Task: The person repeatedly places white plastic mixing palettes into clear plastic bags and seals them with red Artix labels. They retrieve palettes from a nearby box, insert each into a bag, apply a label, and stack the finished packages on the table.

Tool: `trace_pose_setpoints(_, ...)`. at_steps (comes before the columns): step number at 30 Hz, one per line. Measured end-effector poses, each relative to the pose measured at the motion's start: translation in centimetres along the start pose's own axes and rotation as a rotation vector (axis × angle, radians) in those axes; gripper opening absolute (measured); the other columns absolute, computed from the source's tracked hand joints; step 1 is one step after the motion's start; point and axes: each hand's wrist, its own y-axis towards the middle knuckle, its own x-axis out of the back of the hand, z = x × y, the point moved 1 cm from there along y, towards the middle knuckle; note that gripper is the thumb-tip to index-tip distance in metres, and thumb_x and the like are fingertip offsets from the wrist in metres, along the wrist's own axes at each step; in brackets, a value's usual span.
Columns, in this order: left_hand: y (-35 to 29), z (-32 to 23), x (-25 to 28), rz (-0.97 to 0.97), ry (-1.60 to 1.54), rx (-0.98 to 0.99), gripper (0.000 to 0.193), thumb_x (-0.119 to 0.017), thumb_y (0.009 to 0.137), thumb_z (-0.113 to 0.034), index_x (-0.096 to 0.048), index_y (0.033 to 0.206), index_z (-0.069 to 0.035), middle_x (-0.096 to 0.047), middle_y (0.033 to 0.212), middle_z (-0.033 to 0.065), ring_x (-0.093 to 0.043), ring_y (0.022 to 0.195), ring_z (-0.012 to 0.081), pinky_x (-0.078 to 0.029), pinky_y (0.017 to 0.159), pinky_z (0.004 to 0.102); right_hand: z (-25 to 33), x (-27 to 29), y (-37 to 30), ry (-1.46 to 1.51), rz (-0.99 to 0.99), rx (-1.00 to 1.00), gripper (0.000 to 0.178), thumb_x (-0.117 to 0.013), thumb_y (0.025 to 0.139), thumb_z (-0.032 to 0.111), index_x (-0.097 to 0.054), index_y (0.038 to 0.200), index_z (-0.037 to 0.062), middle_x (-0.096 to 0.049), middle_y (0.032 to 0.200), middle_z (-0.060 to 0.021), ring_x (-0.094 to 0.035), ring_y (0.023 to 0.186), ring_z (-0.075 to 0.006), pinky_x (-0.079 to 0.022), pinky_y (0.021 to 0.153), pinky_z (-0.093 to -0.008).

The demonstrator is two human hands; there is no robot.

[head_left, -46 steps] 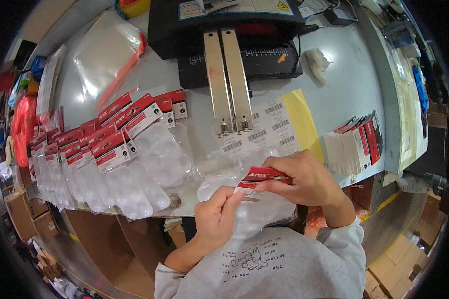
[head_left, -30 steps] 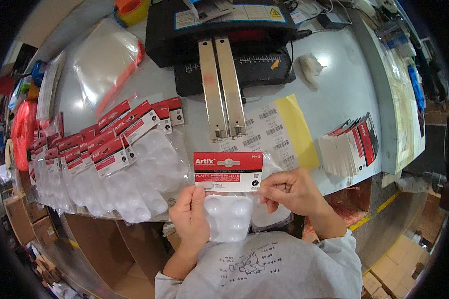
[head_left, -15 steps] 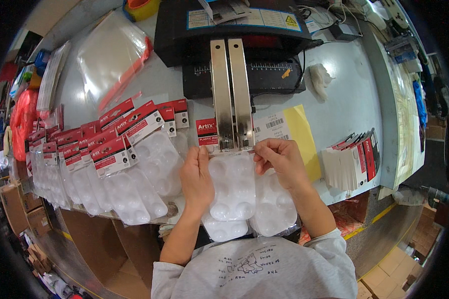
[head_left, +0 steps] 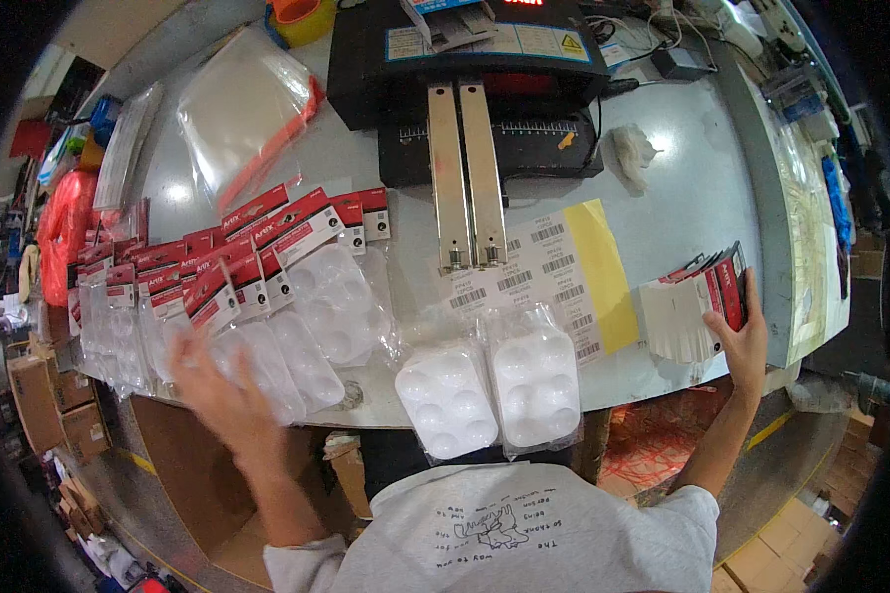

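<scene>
Grey cloth with dark line printing, the person's T-shirt (head_left: 504,539), fills the nearest part of the view, facing the workbench (head_left: 697,208). Two white plastic palettes (head_left: 536,385) with round wells, each in a clear bag, lie side by side at the middle of the near edge, their lower ends jutting past it. Toward the near left corner, the left hand (head_left: 225,400) is blurred, its fingers spread above a heap of bagged white palettes (head_left: 326,311) topped with red-and-white cards; whether it touches them, I cannot tell. That heap runs along the left part of the near edge. By the near right corner, the right hand (head_left: 742,341) pinches the right end of a fanned stack of white-and-red header cards (head_left: 677,321), thumb across the front and fingers behind; how many cards lie in that pinch is unclear. Beyond the two palettes, a white sheet of barcode labels (head_left: 559,265) with a yellow side strip lies flat. Two silver metal bars (head_left: 447,178) reach over its left part from a black boxy machine (head_left: 366,79) at the far edge. Left of the machine lie flat clear plastic bags (head_left: 237,109) with a red strip; to its right sits a crumpled whitish wad (head_left: 631,158). Near the far left corner stands an orange-and-yellow roll (head_left: 302,22).
</scene>
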Motion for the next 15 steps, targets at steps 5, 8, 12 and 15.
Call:
trace_pose_setpoints(5,-8.7,-10.5,-4.6,0.437,-0.476,-0.211,0.031,-0.074,0.068,-0.025,-0.059,0.087,-0.006,-0.046,0.11,0.0165,-0.042,0.104,0.0362,-0.034,0.088,0.0457,0.1,-0.2,-0.2,0.03,-0.067,0.012,0.076,-0.078,0.069,0.019,-0.041,0.133,-0.0019,-0.064,0.105,-0.0126,-0.061,0.091,-0.0147,-0.047,0.083,-0.0276)
trace_pose_setpoints(8,-9.4,-13.0,-6.1,0.452,-0.612,-0.199,0.025,-0.072,0.072,-0.02,-0.057,0.085,-0.005,-0.047,0.108,0.0156,-0.041,0.104,0.0349,-0.034,0.087,0.0437,1.6,0.2,0.1,-0.017,-0.103,-0.084,0.062,-0.077,0.071,0.021,-0.052,0.123,-0.0002,-0.066,0.098,-0.0098,-0.061,0.085,-0.0131,-0.047,0.078,-0.0257)
trace_pose_setpoints(12,-7.6,-13.4,-5.6,0.524,-0.862,-0.115,0.02,-0.07,0.075,-0.013,-0.054,0.081,-0.004,-0.05,0.11,0.0164,-0.046,0.097,0.0292,-0.038,0.082,0.0382,4.1,-0.1,-0.9,-0.167,-0.15,-0.075,0.049,-0.076,0.072,0.021,-0.059,0.113,0.0024,-0.067,0.092,-0.0073,-0.061,0.081,-0.0121,-0.048,0.073,-0.0261)
trace_pose_setpoints(15,-7.3,-13.0,-4.2,0.704,-1.335,0.172,0.014,-0.06,0.086,-0.01,-0.048,0.085,-0.004,-0.055,0.11,0.0146,-0.049,0.104,0.0199,-0.038,0.088,0.0325,7.8,-1.3,-2.7,0.077,-0.154,-0.004,0.048,-0.076,0.069,0.013,-0.057,0.111,-0.0015,-0.066,0.092,-0.0073,-0.061,0.082,-0.0136,-0.049,0.075,-0.0266)
